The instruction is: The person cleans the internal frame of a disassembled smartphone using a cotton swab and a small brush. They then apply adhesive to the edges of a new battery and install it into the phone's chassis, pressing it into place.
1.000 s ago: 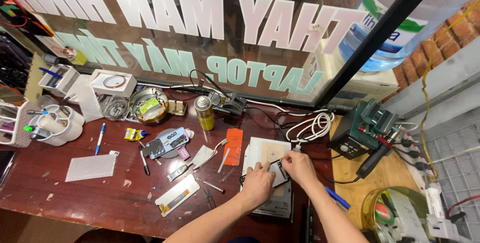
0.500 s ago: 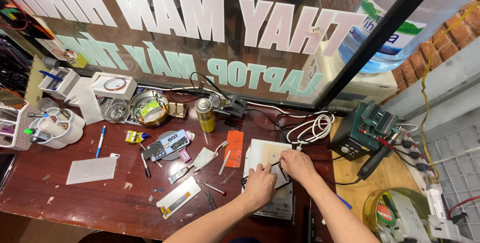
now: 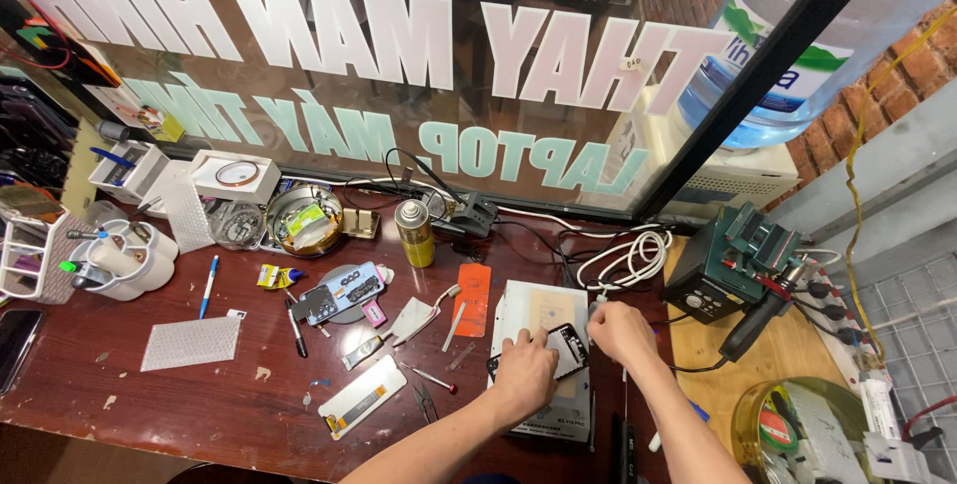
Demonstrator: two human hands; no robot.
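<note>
Two hands at lower centre: left hand (image 3: 525, 372) presses curled fingers on a dark phone part (image 3: 560, 349); right hand (image 3: 620, 329) pinches its upper right edge above a white pad (image 3: 538, 310).

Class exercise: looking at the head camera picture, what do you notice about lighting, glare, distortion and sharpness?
Head view: even, bright light; soft shadows under the left hand and right hand; reflections on the glass pane; wide-lens bending of the black window post; the red-brown workbench sharp, with a faint sheen.

Right hand (image 3: 620, 332) drawn off the small dark part (image 3: 570, 348) (left hand (image 3: 525, 372) now pressing it), pair of hands parted
</note>
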